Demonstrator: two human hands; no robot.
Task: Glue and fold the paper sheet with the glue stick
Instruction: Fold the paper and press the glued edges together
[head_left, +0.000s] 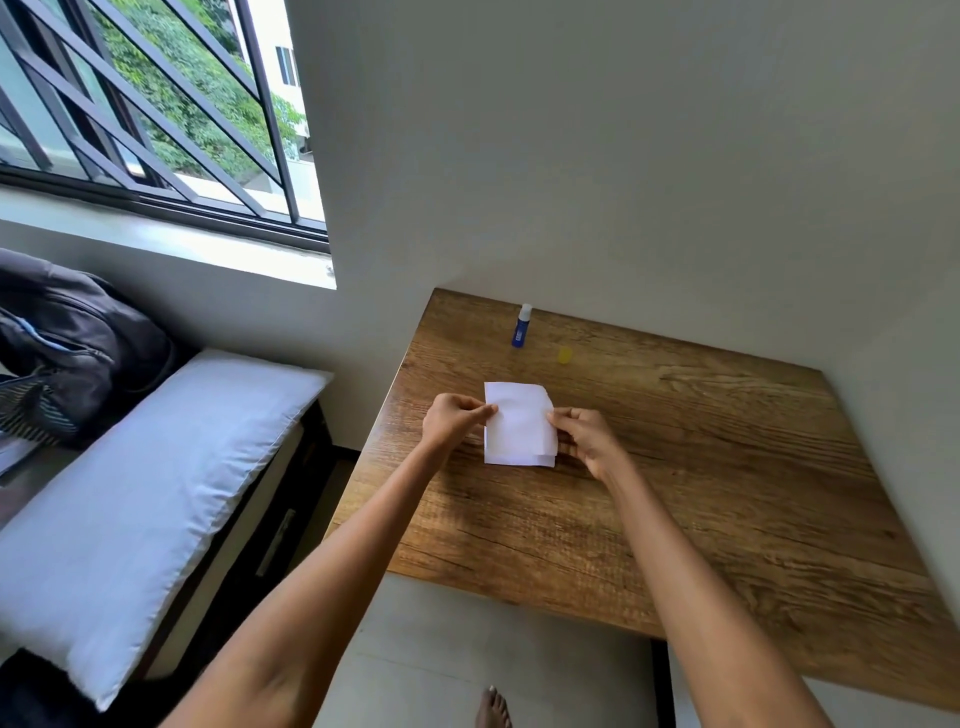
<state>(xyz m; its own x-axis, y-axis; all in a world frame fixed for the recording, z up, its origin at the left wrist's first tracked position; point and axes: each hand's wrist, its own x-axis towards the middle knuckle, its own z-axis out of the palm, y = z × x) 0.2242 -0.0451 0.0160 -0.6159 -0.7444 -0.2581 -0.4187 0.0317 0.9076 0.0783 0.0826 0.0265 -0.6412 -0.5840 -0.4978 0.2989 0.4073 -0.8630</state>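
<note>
A white paper sheet (519, 423), folded over on itself, lies on the wooden table (727, 467). My left hand (454, 418) pinches its left edge and my right hand (584, 434) pinches its right edge. The upper layer lifts slightly off the lower one near the bottom right corner. A blue glue stick (521, 326) with a white top stands upright farther back, apart from both hands. A small yellow cap (564, 355) lies to its right.
The table sits in a corner, with a wall behind and to the right. A bed with a white pillow (140, 499) and a dark bag (67, 338) is to the left below a barred window. A bare foot (493, 709) shows on the floor.
</note>
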